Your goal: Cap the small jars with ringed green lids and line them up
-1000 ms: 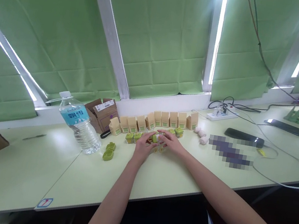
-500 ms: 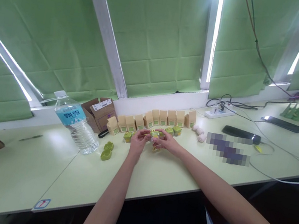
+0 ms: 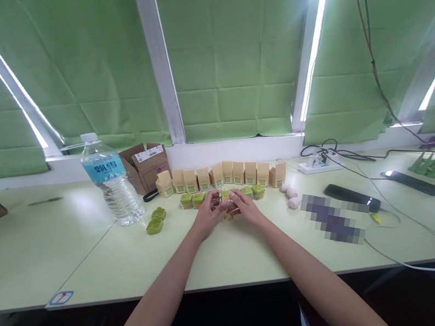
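Between my two hands is a small clear box with a green top point(image 3: 225, 195). My left hand point(image 3: 208, 209) grips its left side with curled fingers. From the right, my right hand point(image 3: 244, 207) closes on the same box. Similar green-topped boxes stand on both sides, such as one box point(image 3: 185, 200) at left and another box point(image 3: 258, 191) at right. Small yellow pieces point(image 3: 225, 218) lie on the table just below my hands. Two olive-green cup-like pieces point(image 3: 155, 225) rest farther left.
Behind the boxes runs a row of small kraft paper bags point(image 3: 237, 172). A large water bottle point(image 3: 112, 181) and a cardboard box point(image 3: 147, 168) stand left. Pale pink lumps point(image 3: 293, 202), a black phone point(image 3: 351, 197), a power strip point(image 3: 317, 166) and cables lie right.
My left hand has shifted right and closed in around the green-topped box. One more green-topped box shows at its left. My right hand has moved slightly.
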A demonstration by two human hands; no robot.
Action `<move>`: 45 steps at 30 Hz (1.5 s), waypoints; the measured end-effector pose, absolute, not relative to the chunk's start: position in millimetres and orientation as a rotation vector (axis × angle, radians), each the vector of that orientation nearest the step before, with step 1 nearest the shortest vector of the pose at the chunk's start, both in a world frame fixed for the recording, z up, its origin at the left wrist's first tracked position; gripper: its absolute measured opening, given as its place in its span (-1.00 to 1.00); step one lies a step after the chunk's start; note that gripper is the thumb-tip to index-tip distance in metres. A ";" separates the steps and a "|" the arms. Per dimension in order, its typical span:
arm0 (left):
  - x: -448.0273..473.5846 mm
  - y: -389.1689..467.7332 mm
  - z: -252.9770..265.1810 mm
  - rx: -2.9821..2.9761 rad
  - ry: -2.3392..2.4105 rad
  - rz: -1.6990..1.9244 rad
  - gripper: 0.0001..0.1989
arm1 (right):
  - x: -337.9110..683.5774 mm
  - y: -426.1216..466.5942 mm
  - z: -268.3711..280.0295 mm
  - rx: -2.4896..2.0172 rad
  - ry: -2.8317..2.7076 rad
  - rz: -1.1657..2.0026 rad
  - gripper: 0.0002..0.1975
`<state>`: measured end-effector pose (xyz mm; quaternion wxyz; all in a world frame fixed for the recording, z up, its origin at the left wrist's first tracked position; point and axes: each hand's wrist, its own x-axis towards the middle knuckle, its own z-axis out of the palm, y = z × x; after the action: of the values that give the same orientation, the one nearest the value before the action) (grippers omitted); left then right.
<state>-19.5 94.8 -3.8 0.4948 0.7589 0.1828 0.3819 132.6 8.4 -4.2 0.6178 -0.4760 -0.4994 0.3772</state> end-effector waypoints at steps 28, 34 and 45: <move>-20.7 89.2 3.3 1.989 0.638 0.952 -0.68 | 179.0 -3.3 9.3 -1.473 -0.997 0.198 -0.42; -21.7 89.6 1.0 2.170 0.671 0.898 -0.74 | 217.0 -23.2 13.0 -2.000 -0.909 -0.180 -0.47; -24.9 83.2 5.4 2.310 0.669 0.715 -0.72 | 222.9 -25.4 4.9 -2.325 -1.115 -0.019 -0.40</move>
<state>-24.9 83.2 5.4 0.3111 0.8750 0.2534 0.2707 222.9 -25.4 4.9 0.2776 -0.8662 -0.4153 -0.0071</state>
